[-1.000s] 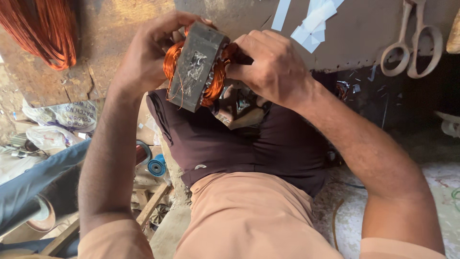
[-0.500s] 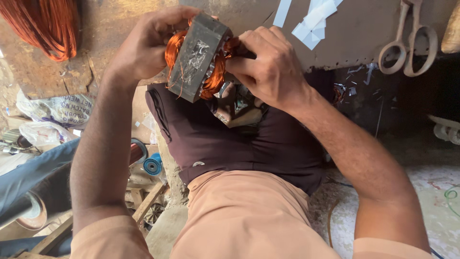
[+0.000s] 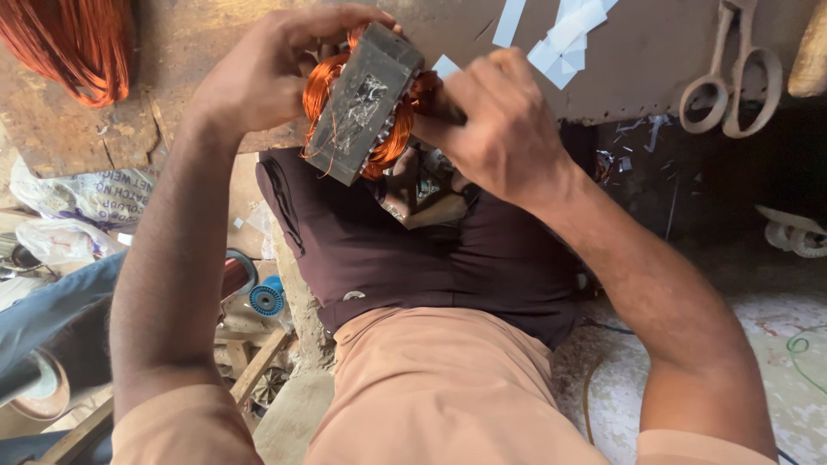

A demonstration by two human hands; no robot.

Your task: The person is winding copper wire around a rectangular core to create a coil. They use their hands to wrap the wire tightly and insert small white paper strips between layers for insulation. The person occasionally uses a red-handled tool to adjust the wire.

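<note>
A grey metal stator block [image 3: 363, 103] wound with orange copper wire [image 3: 320, 82] is held up at the edge of a worn workbench [image 3: 198, 52]. My left hand [image 3: 267, 73] grips its far left side from above. My right hand [image 3: 500, 138] closes on the copper coil at the block's right end, fingers pinched against the winding; whether it also holds a small tool is hidden. Loose thin copper strands hang from the block's lower left.
A bundle of copper wire [image 3: 73, 43] lies on the bench's far left. White paper strips [image 3: 560, 39] and a pair of scissors [image 3: 732, 77] lie at the right. Bags [image 3: 86, 198], a blue spool [image 3: 265, 300] and wood scraps are on the floor left of my legs.
The stator has tilted slightly and shifted toward the bench. My right hand has moved in closer on the coil's right end. My left hand keeps its grip.
</note>
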